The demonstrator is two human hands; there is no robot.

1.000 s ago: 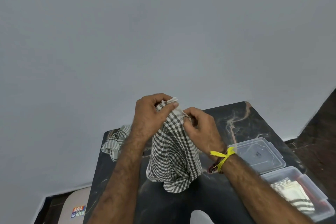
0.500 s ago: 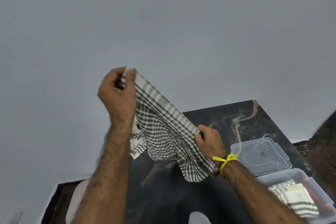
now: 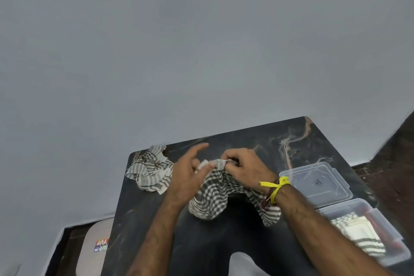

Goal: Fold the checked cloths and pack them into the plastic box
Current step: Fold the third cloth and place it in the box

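Note:
A grey-and-white checked cloth hangs bunched over the dark marble table. My right hand pinches its top edge, with a yellow band at the wrist. My left hand is beside it, thumb and a finger on the white hem, the other fingers spread. A second checked cloth lies crumpled at the table's far left corner. The clear plastic box sits at the right edge, with a folded checked cloth inside.
The box's clear lid lies flat just beyond the box. A pale stool with a sticker stands left of the table. A grey wall rises behind the table. A pale rounded object shows at the bottom edge.
My left hand came down from its raised position and met my right hand at the cloth's top edge. The stretched cloth has collapsed into a bunch over the table.

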